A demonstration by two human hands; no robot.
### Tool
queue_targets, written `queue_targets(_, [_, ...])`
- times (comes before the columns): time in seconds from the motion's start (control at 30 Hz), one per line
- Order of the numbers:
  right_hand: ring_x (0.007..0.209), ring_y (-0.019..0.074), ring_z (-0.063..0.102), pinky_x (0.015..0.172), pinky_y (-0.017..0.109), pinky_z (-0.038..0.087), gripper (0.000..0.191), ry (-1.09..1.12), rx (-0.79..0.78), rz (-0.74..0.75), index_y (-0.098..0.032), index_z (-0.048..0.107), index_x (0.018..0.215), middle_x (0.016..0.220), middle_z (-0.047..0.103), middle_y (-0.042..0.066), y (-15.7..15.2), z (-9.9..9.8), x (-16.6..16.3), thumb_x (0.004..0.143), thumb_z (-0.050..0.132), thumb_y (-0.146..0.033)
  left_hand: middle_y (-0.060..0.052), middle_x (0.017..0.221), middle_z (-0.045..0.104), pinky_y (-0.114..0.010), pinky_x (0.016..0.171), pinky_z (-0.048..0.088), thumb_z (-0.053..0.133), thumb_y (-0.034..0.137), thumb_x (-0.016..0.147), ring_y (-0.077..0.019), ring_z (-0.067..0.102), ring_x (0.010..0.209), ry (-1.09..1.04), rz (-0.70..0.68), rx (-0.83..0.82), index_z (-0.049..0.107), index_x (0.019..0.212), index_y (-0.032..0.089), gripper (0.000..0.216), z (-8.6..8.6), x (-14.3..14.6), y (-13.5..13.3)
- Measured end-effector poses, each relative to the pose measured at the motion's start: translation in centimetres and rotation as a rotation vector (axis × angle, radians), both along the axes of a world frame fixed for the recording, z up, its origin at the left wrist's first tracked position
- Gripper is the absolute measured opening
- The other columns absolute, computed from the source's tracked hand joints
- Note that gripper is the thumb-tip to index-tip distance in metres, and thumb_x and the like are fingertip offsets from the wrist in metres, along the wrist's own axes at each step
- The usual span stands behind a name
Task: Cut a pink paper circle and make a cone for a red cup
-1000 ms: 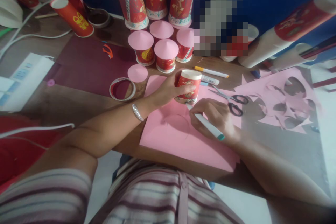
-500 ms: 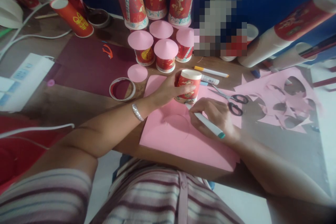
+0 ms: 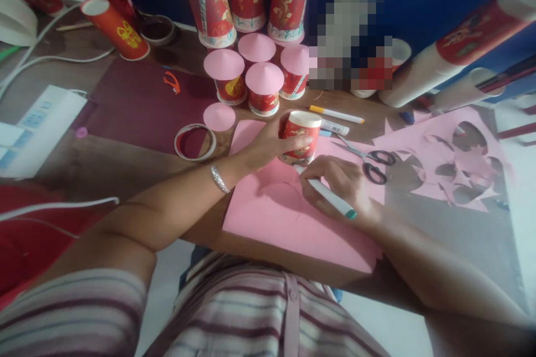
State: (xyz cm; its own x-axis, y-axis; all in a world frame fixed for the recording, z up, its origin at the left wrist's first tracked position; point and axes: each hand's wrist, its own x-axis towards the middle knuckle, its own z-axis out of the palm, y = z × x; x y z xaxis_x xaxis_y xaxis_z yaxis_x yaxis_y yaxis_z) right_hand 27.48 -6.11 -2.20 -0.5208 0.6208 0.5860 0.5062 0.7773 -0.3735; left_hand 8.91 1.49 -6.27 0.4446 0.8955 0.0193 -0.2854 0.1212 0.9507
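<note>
My left hand is closed around a red paper cup that stands upside down on a pink paper sheet. My right hand grips a white pen with a teal end, its tip touching the sheet at the cup's base. A drawn circle outline shows on the pink sheet just below the cup.
Several red cups with pink cone lids stand behind. A tape roll and a pink paper disc lie to the left. Scissors, a marker and cut pink scraps lie to the right. A white power strip sits far left.
My right hand and the pen have crept slightly up and left along the cup's base. The left hand and cup stay put.
</note>
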Motion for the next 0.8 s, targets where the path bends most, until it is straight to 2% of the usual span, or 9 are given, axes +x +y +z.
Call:
queue_targets(0.17, [0.059,0.0145,0.066,0.057,0.027,0.053,0.019,0.081,-0.029,0.020,-0.023,0.056,0.090,0.071,0.067,-0.002,-0.1,0.3,0.0,0.088,0.063,-0.005,-0.009,0.116,0.070,-0.034,0.090,0.056,0.087,0.035,0.078,-0.0218,0.068,0.105,-0.014,-0.008,-0.012,0.064,0.115,0.019,0.047,0.0,0.0,0.0])
queue_targets(0.33, [0.062,0.0156,0.067,0.058,0.029,0.057,0.016,0.115,-0.009,0.149,-0.024,0.058,0.094,0.073,0.069,0.000,-0.5,0.8,0.1,0.092,0.064,-0.010,-0.006,0.107,0.071,-0.033,0.088,0.056,0.088,0.037,0.077,-0.0201,0.068,0.099,-0.065,-0.008,-0.049,0.065,0.112,0.019,0.045,0.3,0.1,-0.2])
queue_targets(0.47, [0.064,0.0145,0.065,0.057,0.028,0.055,0.012,0.028,0.092,0.196,-0.021,0.064,0.105,0.077,0.068,0.001,-0.4,0.5,0.5,0.097,0.063,-0.012,-0.003,0.092,0.070,-0.031,0.085,0.056,0.086,0.037,0.079,-0.0167,0.067,0.089,-0.101,-0.014,-0.103,0.066,0.103,0.019,0.036,1.5,0.0,-0.6])
queue_targets(0.57, [0.059,0.0149,0.061,0.054,0.030,0.051,0.022,-0.028,0.238,0.197,-0.021,0.066,0.118,0.070,0.064,-0.002,0.0,-0.2,1.2,0.099,0.060,-0.012,-0.001,0.085,0.068,-0.029,0.077,0.057,0.085,0.038,0.081,-0.0146,0.067,0.080,-0.148,-0.012,-0.135,0.066,0.099,0.019,0.033,2.0,-0.1,-0.7])
queue_targets(0.67, [0.061,0.0156,0.065,0.057,0.029,0.053,0.031,0.022,0.285,0.036,-0.023,0.065,0.125,0.075,0.069,-0.001,0.7,-1.2,1.8,0.098,0.059,-0.009,0.000,0.083,0.068,-0.027,0.073,0.057,0.087,0.039,0.080,-0.0134,0.068,0.077,-0.206,-0.003,-0.155,0.065,0.094,0.018,0.033,1.9,-0.2,-0.5])
queue_targets(0.73, [0.064,0.0150,0.067,0.059,0.028,0.055,0.027,0.044,0.250,-0.140,-0.024,0.065,0.121,0.082,0.073,0.001,1.2,-1.8,1.9,0.097,0.063,-0.011,0.000,0.084,0.069,-0.025,0.071,0.056,0.088,0.038,0.079,-0.0135,0.069,0.078,-0.224,0.006,-0.178,0.065,0.092,0.018,0.033,1.5,-0.3,-0.3])
queue_targets(0.8, [0.064,0.0150,0.068,0.059,0.027,0.054,0.019,0.040,0.196,-0.251,-0.024,0.064,0.114,0.082,0.074,0.001,1.8,-2.3,2.0,0.097,0.066,-0.015,0.000,0.086,0.071,-0.025,0.070,0.055,0.087,0.037,0.079,-0.0140,0.070,0.078,-0.233,0.025,-0.201,0.066,0.096,0.019,0.033,1.3,-0.4,-0.1])
